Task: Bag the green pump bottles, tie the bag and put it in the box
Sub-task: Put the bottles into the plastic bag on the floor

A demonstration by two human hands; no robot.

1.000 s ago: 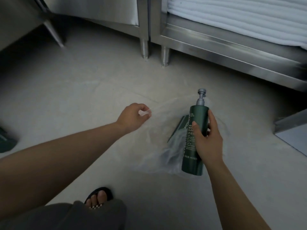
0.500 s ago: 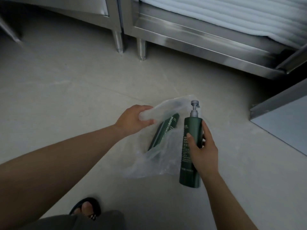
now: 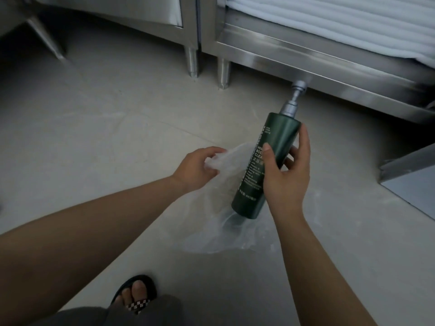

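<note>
Head view: the right hand (image 3: 286, 177) wraps thumb and fingers round the green pump bottle (image 3: 266, 164), tilted, base over the clear plastic bag (image 3: 219, 222) on the floor (image 3: 94, 137). The left hand (image 3: 196, 169) pinches the bag's edge.

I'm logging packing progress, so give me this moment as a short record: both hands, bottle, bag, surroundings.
left hand: grips the mouth of the bag
right hand: holds the green bottle round its body
bottle: tilted, pump end up and away, base low against the bag
bag: clear plastic, crumpled on the floor, untied; contents unclear
surroundings: steel cabinet with white towels behind; sandalled foot near the bottom edge
</note>
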